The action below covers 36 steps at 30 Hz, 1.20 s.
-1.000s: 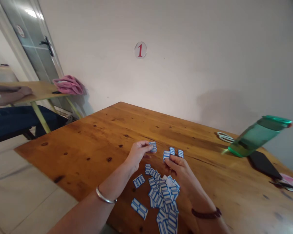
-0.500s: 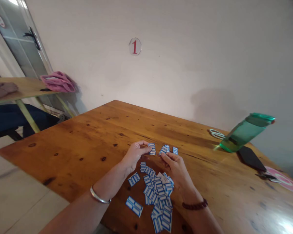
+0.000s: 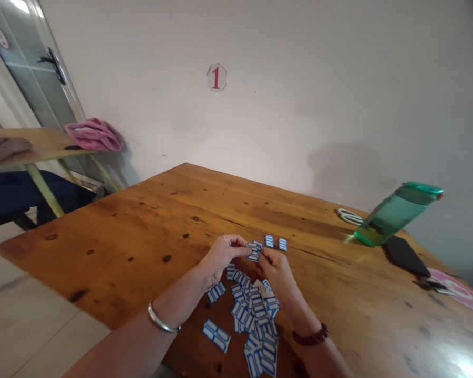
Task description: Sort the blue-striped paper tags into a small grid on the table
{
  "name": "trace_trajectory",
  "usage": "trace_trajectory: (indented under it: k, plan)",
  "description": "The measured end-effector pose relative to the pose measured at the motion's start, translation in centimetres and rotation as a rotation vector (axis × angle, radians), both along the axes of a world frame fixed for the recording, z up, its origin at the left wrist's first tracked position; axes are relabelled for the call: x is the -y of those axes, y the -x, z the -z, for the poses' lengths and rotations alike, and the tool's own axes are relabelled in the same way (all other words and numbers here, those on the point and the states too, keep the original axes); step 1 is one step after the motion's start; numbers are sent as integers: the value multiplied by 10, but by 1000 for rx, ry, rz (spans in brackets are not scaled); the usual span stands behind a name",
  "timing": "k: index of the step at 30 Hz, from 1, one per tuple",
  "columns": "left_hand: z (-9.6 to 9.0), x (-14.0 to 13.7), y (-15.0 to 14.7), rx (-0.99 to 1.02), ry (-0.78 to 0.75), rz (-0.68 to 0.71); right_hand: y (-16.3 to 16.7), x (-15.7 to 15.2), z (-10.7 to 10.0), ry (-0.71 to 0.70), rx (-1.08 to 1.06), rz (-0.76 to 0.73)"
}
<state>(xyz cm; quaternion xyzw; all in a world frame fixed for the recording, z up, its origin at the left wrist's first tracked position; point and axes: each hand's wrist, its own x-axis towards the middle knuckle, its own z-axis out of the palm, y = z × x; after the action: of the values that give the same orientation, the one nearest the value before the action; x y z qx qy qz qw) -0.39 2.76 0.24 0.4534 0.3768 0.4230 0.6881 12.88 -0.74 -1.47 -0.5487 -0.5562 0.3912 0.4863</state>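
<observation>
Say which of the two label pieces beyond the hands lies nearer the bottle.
The rightmost label piece; the left piece lies farther from the green water bottle.

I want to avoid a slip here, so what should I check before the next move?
1. Left fingers hold labels: ok.
2. Right hand is close by those labels: ok; whether it grips any: cannot tell.
3. Pile is squared up: not ok, it lies at mixed angles.
4. The two small stacks beyond the right hand lie apart: ok.
5. Bottle is away from both hands: ok.
6. Number of labels held: cannot tell.
</observation>
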Motion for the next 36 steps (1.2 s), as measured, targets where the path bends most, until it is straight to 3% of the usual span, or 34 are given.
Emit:
trace_trajectory:
  k: [3, 9, 19, 36]
  plan:
    - [0, 0, -1, -36, -18, -19, 1, 2, -2, -1, 28, -22]
    - [1, -1, -4, -60, -62, -129, 2, 5, -11, -119, -25, 169]
    - [-2, 4, -6, -79, -93, -63, 3, 5, -8, 41, -279, 101]
    - [-1, 3, -6, -72, -81, -109, -1, 1, -7, -29, -346, 177]
